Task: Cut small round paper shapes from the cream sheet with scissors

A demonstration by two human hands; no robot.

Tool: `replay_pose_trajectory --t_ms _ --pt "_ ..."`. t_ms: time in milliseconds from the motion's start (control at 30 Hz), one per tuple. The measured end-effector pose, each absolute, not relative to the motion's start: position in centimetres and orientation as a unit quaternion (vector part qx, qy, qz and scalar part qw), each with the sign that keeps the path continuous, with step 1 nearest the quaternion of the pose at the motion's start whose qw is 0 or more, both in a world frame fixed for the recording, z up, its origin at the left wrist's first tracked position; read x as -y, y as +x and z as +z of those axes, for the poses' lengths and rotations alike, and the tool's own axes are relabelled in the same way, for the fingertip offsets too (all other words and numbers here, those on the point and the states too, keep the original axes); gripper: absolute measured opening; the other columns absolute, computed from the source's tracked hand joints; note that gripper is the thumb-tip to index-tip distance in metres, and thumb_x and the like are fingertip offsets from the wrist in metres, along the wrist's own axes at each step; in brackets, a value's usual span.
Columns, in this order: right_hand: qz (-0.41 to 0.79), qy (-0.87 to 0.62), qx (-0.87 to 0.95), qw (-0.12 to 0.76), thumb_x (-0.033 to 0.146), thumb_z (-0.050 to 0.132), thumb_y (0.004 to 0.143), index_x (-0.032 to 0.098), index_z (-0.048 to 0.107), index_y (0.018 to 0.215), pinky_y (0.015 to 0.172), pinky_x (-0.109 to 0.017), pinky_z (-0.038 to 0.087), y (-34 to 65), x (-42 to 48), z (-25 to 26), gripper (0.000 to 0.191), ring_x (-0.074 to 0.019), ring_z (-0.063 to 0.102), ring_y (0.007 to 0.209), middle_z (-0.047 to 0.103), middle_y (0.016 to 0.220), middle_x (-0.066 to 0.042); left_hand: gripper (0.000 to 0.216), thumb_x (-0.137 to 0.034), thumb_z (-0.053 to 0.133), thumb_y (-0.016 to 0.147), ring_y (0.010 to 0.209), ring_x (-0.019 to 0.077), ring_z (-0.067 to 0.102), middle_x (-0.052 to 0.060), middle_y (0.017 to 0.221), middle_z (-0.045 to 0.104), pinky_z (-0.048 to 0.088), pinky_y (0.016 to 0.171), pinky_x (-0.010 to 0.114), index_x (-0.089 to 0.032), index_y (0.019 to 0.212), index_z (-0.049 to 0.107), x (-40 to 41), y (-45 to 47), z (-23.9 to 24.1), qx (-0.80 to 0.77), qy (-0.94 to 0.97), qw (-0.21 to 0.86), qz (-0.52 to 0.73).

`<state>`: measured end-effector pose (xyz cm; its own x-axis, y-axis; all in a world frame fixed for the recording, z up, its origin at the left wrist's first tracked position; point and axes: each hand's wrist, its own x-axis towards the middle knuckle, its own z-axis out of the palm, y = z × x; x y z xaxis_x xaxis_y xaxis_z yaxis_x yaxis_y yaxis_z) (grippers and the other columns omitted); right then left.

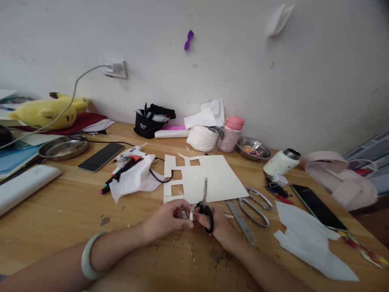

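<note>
Between the fingers of my left hand [172,219] is a small pale piece [191,212], perhaps paper; its exact kind is too small to tell. My right hand [220,227] grips black-handled scissors [208,219], their blades pointing up and away from me, and its fingertips come close to the pale piece. Just beyond both hands lies a cream sheet of card [212,174] with several rectangular cut-outs along its left side. A thin pale scrap [192,256] rests on the table below my hands.
Right of the card lie a metal ruler [241,223], large silver-handled scissors [257,207], torn white paper [313,239] and a phone [319,207]. To the left are markers [121,174], crumpled tissue [133,182] and another phone [101,157]. A black pouch [150,123] and pink-lidded bottle [232,132] stand behind.
</note>
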<state>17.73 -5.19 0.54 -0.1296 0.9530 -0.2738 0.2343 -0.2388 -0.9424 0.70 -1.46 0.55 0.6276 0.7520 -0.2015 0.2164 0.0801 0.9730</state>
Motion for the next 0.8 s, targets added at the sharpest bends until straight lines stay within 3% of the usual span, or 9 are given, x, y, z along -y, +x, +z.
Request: replay_pose_trajectory --t_ms 133,267,800 --pt "0.540 -0.574 0.525 0.321 0.040 0.053 0.065 0.016 0.052 0.062 0.039 -0.020 0.023 17.8 5.2 0.4 0.024 -0.0078 0.035 0.044 0.041 0.051 0.003 0.022 -0.036 0.058 0.071 0.058 0.0098 0.039 -0.005 0.062 0.044 0.031 0.054 0.021 -0.015 0.073 0.055 1.4 0.7 0.8 -0.378 0.637 0.633 0.225" --pt "0.552 -0.571 0.512 0.327 0.040 0.053 0.067 0.016 0.051 0.064 0.036 -0.019 0.023 17.9 5.2 0.1 0.025 -0.0063 0.033 0.040 0.044 0.051 0.003 0.025 -0.040 0.057 0.070 0.053 0.0090 0.040 -0.006 0.061 0.043 0.032 0.052 0.021 -0.016 0.069 0.052 1.3 0.9 1.4 -0.381 0.607 0.659 0.229" --pt "0.609 -0.529 0.459 0.372 0.042 0.057 0.064 0.013 0.051 0.066 0.033 -0.018 0.020 18.1 4.9 -0.1 0.029 -0.0030 0.031 0.035 0.046 0.052 0.004 0.017 -0.032 0.055 0.069 0.045 0.0065 0.035 -0.008 0.054 0.044 0.024 0.043 0.019 -0.017 0.075 0.051 1.4 0.9 2.1 -0.400 0.578 0.666 0.250"
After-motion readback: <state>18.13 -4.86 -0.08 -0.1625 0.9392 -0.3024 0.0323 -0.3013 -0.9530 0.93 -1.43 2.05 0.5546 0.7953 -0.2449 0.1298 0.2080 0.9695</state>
